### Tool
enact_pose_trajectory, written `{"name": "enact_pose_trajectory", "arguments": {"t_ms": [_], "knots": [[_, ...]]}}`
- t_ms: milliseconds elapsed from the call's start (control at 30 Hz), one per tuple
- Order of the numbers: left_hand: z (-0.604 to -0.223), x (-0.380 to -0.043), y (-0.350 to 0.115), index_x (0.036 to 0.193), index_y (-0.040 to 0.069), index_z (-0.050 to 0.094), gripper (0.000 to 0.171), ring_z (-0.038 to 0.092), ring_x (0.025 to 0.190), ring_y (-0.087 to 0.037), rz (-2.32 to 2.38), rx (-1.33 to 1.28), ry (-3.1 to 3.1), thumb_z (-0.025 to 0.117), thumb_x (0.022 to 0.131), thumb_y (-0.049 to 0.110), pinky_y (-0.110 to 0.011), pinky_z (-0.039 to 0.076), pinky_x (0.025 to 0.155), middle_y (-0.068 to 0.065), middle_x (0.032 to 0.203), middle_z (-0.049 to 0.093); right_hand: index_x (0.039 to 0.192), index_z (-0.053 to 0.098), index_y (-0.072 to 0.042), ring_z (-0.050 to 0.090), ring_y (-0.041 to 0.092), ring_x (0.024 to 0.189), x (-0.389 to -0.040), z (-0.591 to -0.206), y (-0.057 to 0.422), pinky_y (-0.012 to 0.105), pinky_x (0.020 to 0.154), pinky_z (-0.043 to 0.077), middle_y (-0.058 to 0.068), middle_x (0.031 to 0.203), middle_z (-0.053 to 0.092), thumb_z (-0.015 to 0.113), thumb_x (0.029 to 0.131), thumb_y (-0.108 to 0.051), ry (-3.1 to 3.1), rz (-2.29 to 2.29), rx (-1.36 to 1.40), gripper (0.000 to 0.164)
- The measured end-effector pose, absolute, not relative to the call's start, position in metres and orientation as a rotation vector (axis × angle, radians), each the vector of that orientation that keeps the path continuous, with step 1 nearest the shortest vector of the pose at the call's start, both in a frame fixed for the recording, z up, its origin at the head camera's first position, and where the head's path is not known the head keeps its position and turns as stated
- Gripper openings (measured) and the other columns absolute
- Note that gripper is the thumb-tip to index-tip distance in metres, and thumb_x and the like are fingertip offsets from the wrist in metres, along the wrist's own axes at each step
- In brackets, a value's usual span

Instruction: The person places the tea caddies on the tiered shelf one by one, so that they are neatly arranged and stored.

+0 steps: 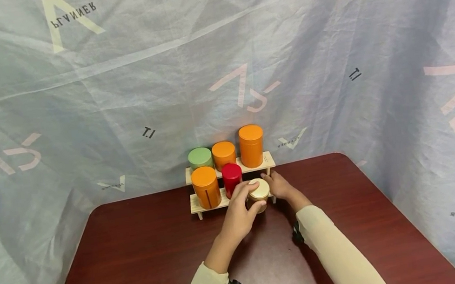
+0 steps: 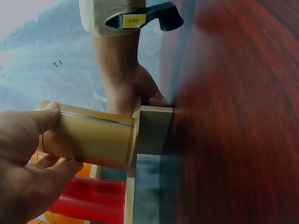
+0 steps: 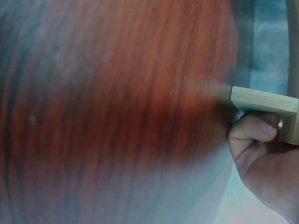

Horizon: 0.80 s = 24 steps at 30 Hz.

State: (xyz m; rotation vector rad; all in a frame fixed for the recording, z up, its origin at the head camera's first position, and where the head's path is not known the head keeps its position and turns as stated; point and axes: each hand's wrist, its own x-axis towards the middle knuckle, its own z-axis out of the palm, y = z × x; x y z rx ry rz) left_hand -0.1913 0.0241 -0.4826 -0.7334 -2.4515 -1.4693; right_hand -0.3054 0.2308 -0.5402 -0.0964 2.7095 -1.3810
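My left hand (image 1: 237, 213) grips a gold canister (image 1: 259, 189) with thumb and fingers round its upper part. In the left wrist view the canister's (image 2: 91, 137) base is right at the lower board of a two-step wooden rack (image 2: 130, 196). My right hand (image 1: 282, 187) holds the rack at its right end, fingers curled beside the leg (image 3: 261, 99). On the lower step, a red canister (image 1: 232, 173) and an orange canister (image 1: 206, 189) stand left of the gold one. A green canister (image 1: 200, 157), a short orange canister (image 1: 224, 154) and a tall orange canister (image 1: 252, 146) occupy the upper step.
The rack stands near the back of a dark red wooden table (image 1: 148, 263). Behind and at both sides hangs a grey printed sheet (image 1: 153, 85), close to the table's back edge.
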Motion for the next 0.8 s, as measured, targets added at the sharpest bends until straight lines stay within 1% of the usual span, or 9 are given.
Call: {"name": "enact_pose_trajectory", "arguments": {"t_ms": [167,267,433,533,633,800], "knots": [[-0.487,-0.192,0.026,0.148,0.018,0.062,0.054,0.059,0.138,-0.026,-1.452,-0.724,-2.415,0.078,0.096,0.021,-0.044,0.052,0.115,-0.011,0.149,0.058,0.134,0.050,0.006,0.060,0.032,0.106,-0.305,-0.544,0.231,0.048,0.096,0.050,0.021,0.114,0.060,0.034,0.116,-0.035,2.710,-1.353,-0.102,0.048],[-0.489,-0.193,0.028,0.149,0.019,0.061,0.055,0.059,0.140,-0.028,-1.389,-0.720,-2.406,0.077,0.097,0.022,-0.044,0.052,0.114,-0.013,0.151,0.058,0.133,0.051,0.008,0.060,0.034,0.109,-0.304,-0.545,0.231,0.051,0.099,0.050,0.024,0.116,0.062,0.034,0.116,-0.035,2.730,-1.350,-0.111,0.049],[-0.489,-0.193,0.031,0.154,0.014,0.056,0.057,0.060,0.139,-0.028,-1.186,-0.750,-2.406,0.072,0.101,0.025,-0.043,0.055,0.111,-0.014,0.153,0.056,0.132,0.052,0.008,0.062,0.034,0.107,-0.304,-0.544,0.230,0.050,0.098,0.051,0.024,0.114,0.062,0.034,0.116,-0.036,2.739,-1.363,-0.131,0.050],[-0.489,-0.193,0.034,0.156,0.011,0.053,0.058,0.062,0.137,-0.027,-1.108,-0.753,-2.408,0.070,0.102,0.027,-0.042,0.057,0.108,-0.015,0.154,0.055,0.135,0.051,0.009,0.062,0.035,0.108,-0.304,-0.542,0.231,0.051,0.098,0.051,0.026,0.117,0.063,0.034,0.116,-0.035,2.746,-1.363,-0.139,0.051],[-0.487,-0.194,0.037,0.157,0.011,0.051,0.059,0.062,0.137,-0.028,-1.090,-0.731,-2.416,0.069,0.103,0.027,-0.043,0.057,0.108,-0.015,0.154,0.054,0.137,0.051,0.009,0.061,0.038,0.113,-0.304,-0.540,0.231,0.053,0.101,0.050,0.030,0.125,0.062,0.033,0.116,-0.034,2.759,-1.352,-0.127,0.051],[-0.485,-0.198,0.042,0.159,0.011,0.047,0.060,0.059,0.141,-0.029,-1.093,-0.702,-2.443,0.067,0.105,0.027,-0.044,0.055,0.112,-0.017,0.155,0.053,0.144,0.046,0.009,0.058,0.041,0.124,-0.306,-0.541,0.233,0.058,0.109,0.048,0.034,0.138,0.058,0.031,0.115,-0.029,2.770,-1.318,-0.111,0.050]]}}
